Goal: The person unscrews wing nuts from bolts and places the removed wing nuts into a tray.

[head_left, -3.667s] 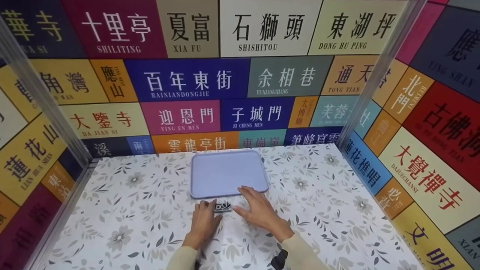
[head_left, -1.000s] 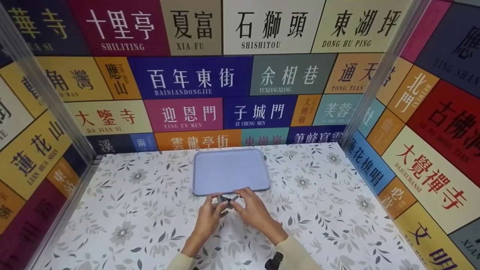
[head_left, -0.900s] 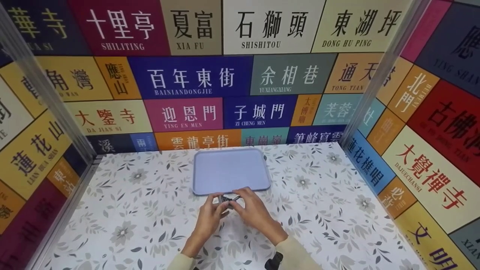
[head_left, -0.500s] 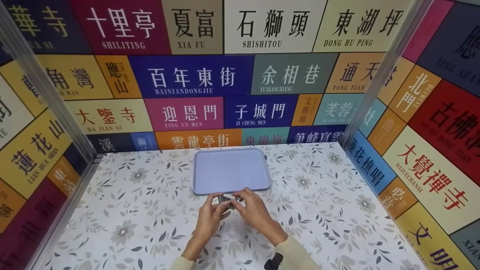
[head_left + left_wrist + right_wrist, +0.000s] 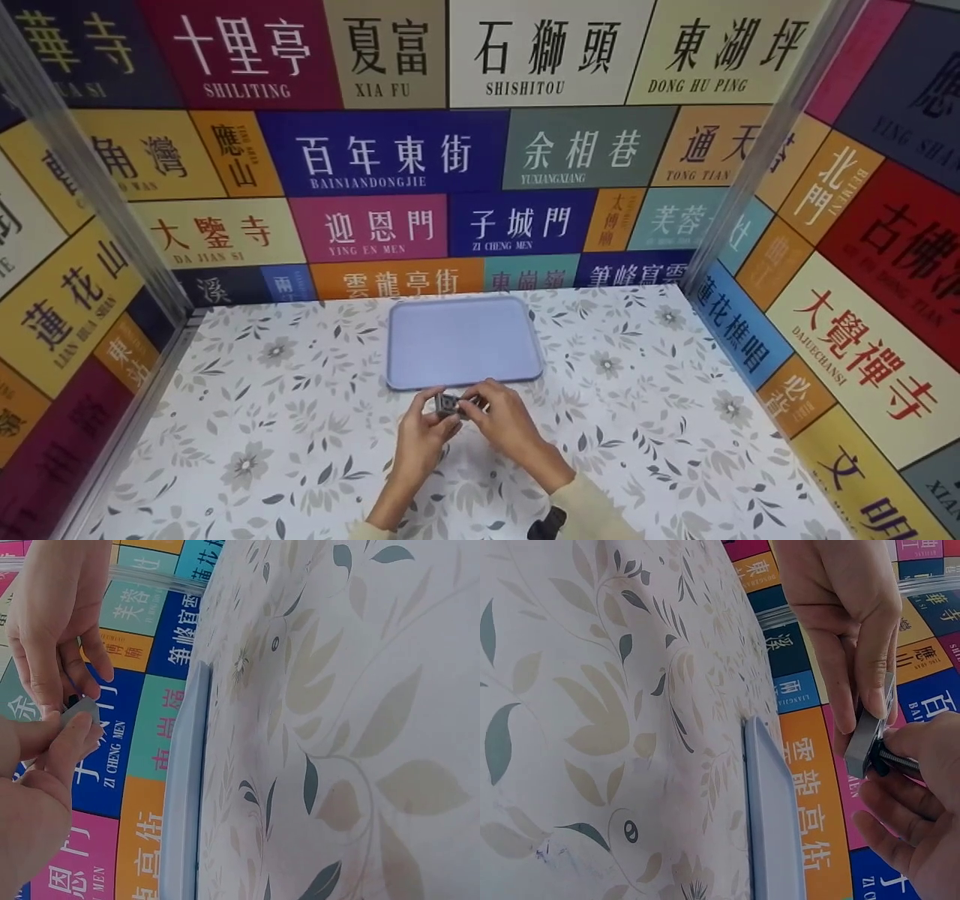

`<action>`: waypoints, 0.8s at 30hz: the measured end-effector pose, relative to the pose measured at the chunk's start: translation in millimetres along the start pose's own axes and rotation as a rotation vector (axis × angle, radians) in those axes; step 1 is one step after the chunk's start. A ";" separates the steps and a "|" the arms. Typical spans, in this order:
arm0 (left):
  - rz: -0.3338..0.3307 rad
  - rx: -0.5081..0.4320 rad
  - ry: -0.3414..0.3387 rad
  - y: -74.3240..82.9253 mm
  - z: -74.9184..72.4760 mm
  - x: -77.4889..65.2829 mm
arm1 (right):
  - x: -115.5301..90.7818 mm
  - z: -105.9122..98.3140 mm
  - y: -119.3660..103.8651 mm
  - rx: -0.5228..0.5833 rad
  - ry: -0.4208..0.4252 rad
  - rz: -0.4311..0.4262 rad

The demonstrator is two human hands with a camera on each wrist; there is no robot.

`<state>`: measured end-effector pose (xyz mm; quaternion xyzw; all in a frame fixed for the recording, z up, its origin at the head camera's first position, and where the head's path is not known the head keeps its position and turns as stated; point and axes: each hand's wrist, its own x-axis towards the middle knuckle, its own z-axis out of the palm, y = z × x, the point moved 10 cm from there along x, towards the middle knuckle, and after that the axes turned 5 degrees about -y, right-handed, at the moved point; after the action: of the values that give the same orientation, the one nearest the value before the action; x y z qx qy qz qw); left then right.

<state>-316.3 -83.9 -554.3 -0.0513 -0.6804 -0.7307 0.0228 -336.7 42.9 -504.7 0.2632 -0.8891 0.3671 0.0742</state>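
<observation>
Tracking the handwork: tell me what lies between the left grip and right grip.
A small grey block and a dark ribbed piece; the right wrist view shows both.

Your left forearm (image 5: 391, 501) rises from the bottom of the head view, leaning inward to the right; your right wrist (image 5: 553, 466), coming out of a pale right sleeve (image 5: 596, 510), slants inward to the left; the two meet in front of you, fingertips close together. Your left hand (image 5: 421, 435) is in a pinch, its left thumb (image 5: 874, 664) set opposite the fingers and, in the right wrist view, stretched out lengthwise; your right hand (image 5: 511, 424) pinches too, right thumb (image 5: 909, 739) toward the left hand; its lower fingers (image 5: 889, 840) are bent and stand apart from that thumb.
</observation>
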 end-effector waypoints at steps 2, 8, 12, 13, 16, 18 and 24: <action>0.003 0.006 0.008 1.7 0.0 -0.5 | 0.3 -0.1 0.3 0.014 0.001 0.007; 0.033 0.081 0.019 8.8 0.4 -1.5 | 1.2 -1.2 -0.2 0.033 0.006 0.020; 0.053 0.141 0.025 11.6 -0.1 -0.7 | 1.0 -2.9 -2.4 0.017 0.009 0.028; 0.059 0.151 0.025 12.2 -0.2 -0.6 | 1.1 -3.2 -3.2 0.012 0.007 0.030; 0.055 0.159 0.031 12.0 -0.4 -0.4 | 1.5 -3.1 -3.7 0.009 0.001 0.037; 0.053 0.163 0.037 12.0 -0.3 -0.5 | 1.6 -2.6 -3.2 0.013 -0.006 0.043; 0.068 0.183 0.055 14.1 0.4 -2.0 | 2.3 -2.4 -2.2 0.022 -0.021 0.062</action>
<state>-312.8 -84.6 -540.5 -0.0519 -0.7414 -0.6653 0.0711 -337.7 42.4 -500.9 0.2400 -0.8936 0.3761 0.0503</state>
